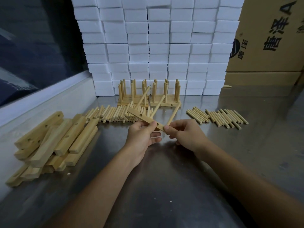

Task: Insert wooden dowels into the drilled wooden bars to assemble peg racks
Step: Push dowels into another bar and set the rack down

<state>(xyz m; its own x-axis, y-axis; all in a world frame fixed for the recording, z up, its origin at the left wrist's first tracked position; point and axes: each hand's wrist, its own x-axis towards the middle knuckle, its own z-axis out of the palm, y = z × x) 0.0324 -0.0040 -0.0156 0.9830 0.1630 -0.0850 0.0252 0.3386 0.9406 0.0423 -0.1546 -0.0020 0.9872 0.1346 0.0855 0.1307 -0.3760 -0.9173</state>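
Head view: the left hand (142, 135) holds a drilled bar (144, 118) above the desk (164, 170), its grip closed around the bar's near part. Two dowels (143, 97) already stand in the bar. The right hand (184, 134) pinches a third dowel (172, 116), whose lower end sits at the bar's near end. The step in hand looks like seating this last peg; next, it likely needs lining up with the hole and pushing straight in. Finished racks (164, 96) stand behind, with loose bars (49, 142) at left.
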